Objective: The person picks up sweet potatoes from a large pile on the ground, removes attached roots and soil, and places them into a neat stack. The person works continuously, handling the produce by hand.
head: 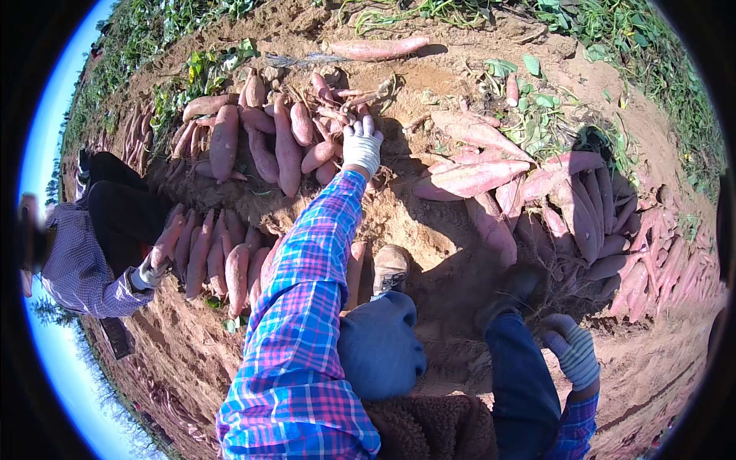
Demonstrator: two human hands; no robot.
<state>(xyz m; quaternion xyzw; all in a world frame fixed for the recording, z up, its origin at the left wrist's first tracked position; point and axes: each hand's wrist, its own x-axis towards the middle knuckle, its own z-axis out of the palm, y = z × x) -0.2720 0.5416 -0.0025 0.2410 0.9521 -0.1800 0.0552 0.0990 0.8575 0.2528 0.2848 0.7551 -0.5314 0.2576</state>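
Observation:
My left hand [362,145], in a whitish knitted glove, reaches forward with its fingertips at a cluster of thin sweet potato roots [336,123]. Whether the fingers close on a root is hidden. Beside it on the left lie larger sweet potatoes [287,146]. My right hand [570,349], in a striped glove, is low by my right knee with its fingers bent; no object shows in it, though its palm is hidden. Ahead of it is a large heap of sweet potatoes [581,215], with long ones [474,179] at its left end.
At the left, a co-worker's gloved hand [150,272] holds a sweet potato over a row of others [200,256]. My boot [391,269] stands on the soil near that row. One long sweet potato [379,49] lies farther off, below green vines [448,10].

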